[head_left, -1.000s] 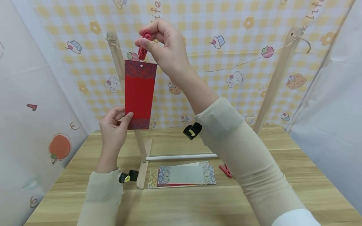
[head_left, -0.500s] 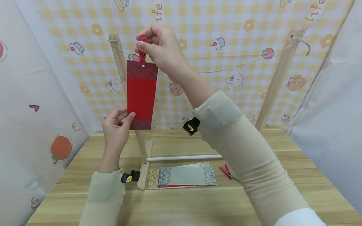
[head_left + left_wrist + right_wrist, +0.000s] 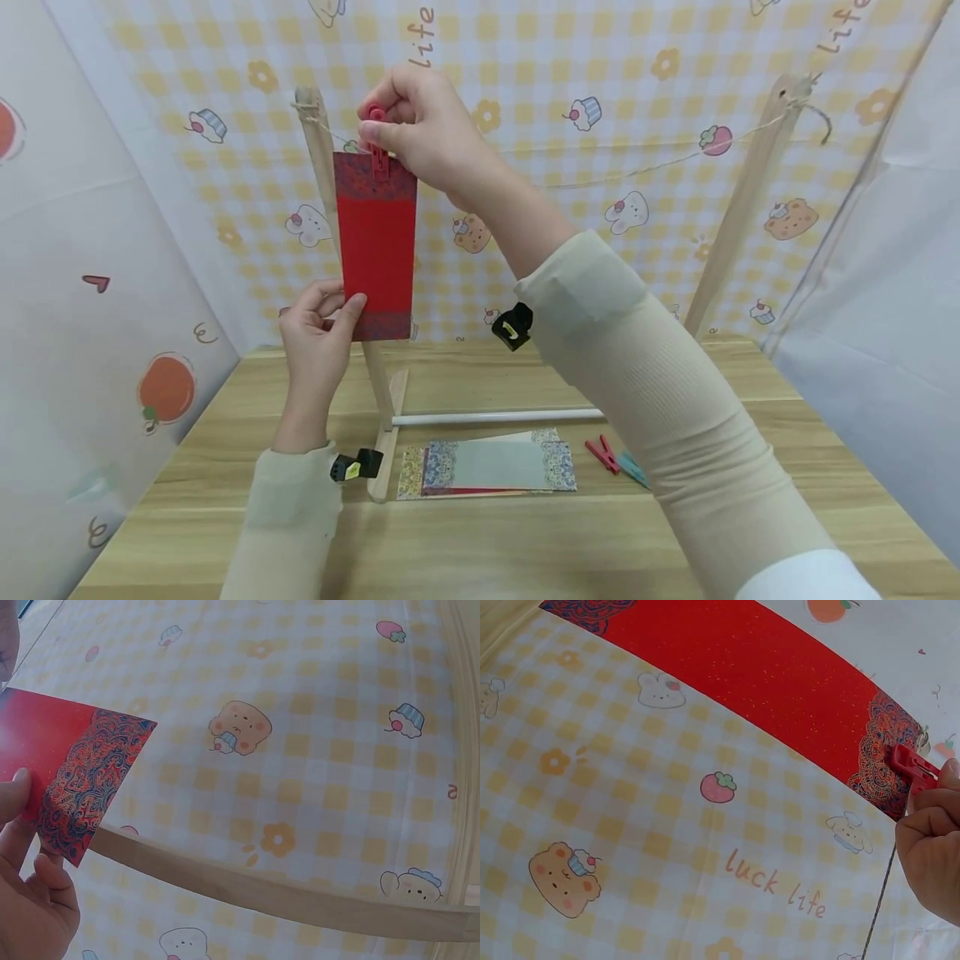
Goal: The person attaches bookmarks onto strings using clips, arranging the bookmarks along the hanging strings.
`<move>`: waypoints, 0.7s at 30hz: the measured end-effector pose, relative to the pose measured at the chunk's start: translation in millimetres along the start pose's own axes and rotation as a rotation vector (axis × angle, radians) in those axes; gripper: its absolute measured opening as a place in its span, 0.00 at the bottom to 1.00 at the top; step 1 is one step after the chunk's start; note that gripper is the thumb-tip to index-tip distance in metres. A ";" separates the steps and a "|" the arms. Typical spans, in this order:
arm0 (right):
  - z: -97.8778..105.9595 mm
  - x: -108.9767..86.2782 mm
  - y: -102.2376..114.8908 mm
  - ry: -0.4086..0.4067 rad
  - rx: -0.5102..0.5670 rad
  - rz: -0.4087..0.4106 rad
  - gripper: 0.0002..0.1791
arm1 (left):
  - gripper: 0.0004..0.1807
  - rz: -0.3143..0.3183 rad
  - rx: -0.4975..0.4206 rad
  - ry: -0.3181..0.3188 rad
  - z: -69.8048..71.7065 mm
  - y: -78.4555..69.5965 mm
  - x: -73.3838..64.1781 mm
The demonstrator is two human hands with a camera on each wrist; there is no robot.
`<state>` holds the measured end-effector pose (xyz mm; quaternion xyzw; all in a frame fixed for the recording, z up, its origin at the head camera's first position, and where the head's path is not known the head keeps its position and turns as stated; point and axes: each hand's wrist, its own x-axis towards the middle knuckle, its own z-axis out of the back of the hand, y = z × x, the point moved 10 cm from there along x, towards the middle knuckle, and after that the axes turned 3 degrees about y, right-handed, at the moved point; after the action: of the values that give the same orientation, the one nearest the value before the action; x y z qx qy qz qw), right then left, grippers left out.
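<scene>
A tall red card [image 3: 378,254] with dark patterned bands at both ends hangs upright in front of the string [image 3: 600,180] near the left post. My left hand [image 3: 318,327] pinches its lower left edge, thumb in front; the patterned lower end shows in the left wrist view. Up at the top edge, my right hand [image 3: 431,133] pinches a red clothespin [image 3: 380,160] between thumb and fingers. In the right wrist view the clothespin [image 3: 909,762] overlaps the patterned upper band, with the string [image 3: 880,892] running down beside the hand.
Wooden posts [image 3: 742,208] hold the string, with a white rod [image 3: 495,417] low between them. Several patterned cards [image 3: 495,467] lie stacked on the table [image 3: 480,550]. Another red clothespin [image 3: 602,455] and a teal clothespin [image 3: 633,469] lie to their right, near the right sleeve.
The red clothespin has come down from above the card onto its upper band, now covering the small hole. The teal clothespin on the table has come into view beside the right sleeve.
</scene>
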<state>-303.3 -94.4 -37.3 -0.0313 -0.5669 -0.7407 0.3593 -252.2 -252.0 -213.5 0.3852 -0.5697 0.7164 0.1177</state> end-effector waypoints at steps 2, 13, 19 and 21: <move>-1.2 0.4 -1.0 0.011 0.009 -0.004 0.06 | 0.12 0.006 -0.004 0.001 -0.6 0.4 0.2; -3.5 -1.8 -13.5 0.070 0.082 -0.123 0.16 | 0.11 0.030 -0.008 0.023 -0.9 3.2 -0.9; -5.8 -5.2 -14.8 0.089 0.056 -0.107 0.17 | 0.11 0.092 0.064 0.079 -0.7 10.8 -7.8; -5.9 -6.5 -13.6 0.094 0.056 -0.094 0.17 | 0.12 0.107 0.114 0.100 -0.4 13.7 -11.5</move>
<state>-304.1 -94.8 -53.5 0.0402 -0.5706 -0.7414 0.3510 -253.0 -253.0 -231.3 0.3241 -0.5413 0.7711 0.0853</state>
